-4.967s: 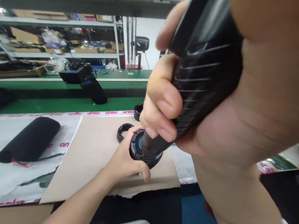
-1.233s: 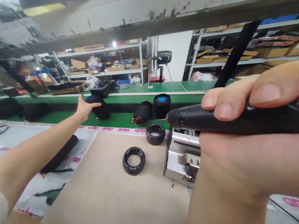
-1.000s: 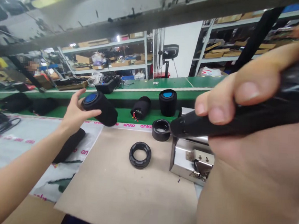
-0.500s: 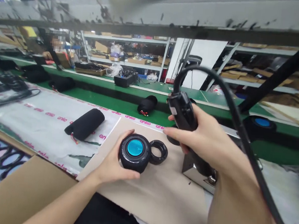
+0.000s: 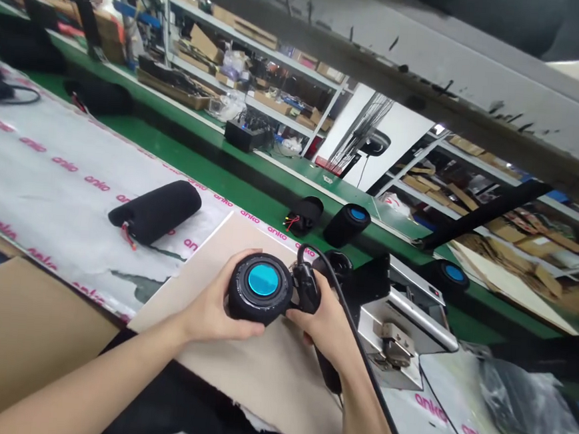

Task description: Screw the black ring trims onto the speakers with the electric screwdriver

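Black cylinder with a blue disc (image 5: 258, 291) is sitting just below the middle of the frame, disc facing up, over a tan board (image 5: 252, 371); the left hand (image 5: 219, 308) is clamping it, thumb on the near side and fingers around the far side. The right hand (image 5: 328, 324) is wrapping round a black corded tool (image 5: 306, 288) just right of it; its fingertips are partly hiding behind the tool, and whether the tool is touching the cylinder cannot be told. The cord (image 5: 362, 360) is arching over the right wrist and running off at bottom. Immediately to the right, a metal fixture (image 5: 408, 333) is crowding that hand, with a black ring (image 5: 339, 262) partly showing behind. A black sleeve-like cylinder (image 5: 157, 213) is lying on the printed white sheet (image 5: 67, 166), left of centre, wires showing. Two dark cylinders (image 5: 347, 227) are resting on the green belt (image 5: 199, 156) above centre. An overhead beam (image 5: 429, 97) is cutting across the upper right, blocking part of the shelves (image 5: 273, 102). Containers: those shelves are bearing cardboard boxes and bagged goods; a shallow tray (image 5: 205, 101) at upper left is holding dark pieces; a black box (image 5: 243, 136) is carrying tangled cables; a cardboard flap (image 5: 24, 330) is filling the lower left.
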The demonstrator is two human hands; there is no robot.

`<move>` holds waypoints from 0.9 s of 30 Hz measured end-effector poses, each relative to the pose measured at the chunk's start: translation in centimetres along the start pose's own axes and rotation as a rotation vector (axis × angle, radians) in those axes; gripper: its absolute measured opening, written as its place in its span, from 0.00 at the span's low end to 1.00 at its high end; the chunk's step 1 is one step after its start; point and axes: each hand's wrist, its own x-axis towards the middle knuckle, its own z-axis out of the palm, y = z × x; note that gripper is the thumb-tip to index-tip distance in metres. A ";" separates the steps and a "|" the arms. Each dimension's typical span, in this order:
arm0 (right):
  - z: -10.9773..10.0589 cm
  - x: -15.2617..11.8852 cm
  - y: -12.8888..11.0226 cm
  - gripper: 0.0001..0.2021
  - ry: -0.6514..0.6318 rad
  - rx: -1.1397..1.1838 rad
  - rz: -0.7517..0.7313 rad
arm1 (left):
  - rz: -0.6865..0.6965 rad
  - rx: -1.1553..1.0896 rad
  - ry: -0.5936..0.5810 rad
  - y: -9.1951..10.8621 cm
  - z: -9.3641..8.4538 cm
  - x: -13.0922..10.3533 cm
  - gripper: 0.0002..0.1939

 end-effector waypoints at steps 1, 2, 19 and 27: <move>0.2 -0.1 0.0 0.40 0.017 -0.006 0.006 | 0.000 0.001 0.003 0.1 0.0 0.0 0.54; 0.3 -0.1 0.0 0.40 0.030 -0.011 0.007 | -0.003 0.001 0.005 0.3 0.0 0.1 0.54; -2.3 -5.7 -2.6 0.37 0.247 0.224 -0.038 | -0.152 0.041 -0.118 2.1 -0.9 -0.9 0.54; -2.6 -9.8 -4.8 0.34 0.283 0.094 -0.066 | -0.049 0.307 0.335 2.5 6.5 -2.1 0.56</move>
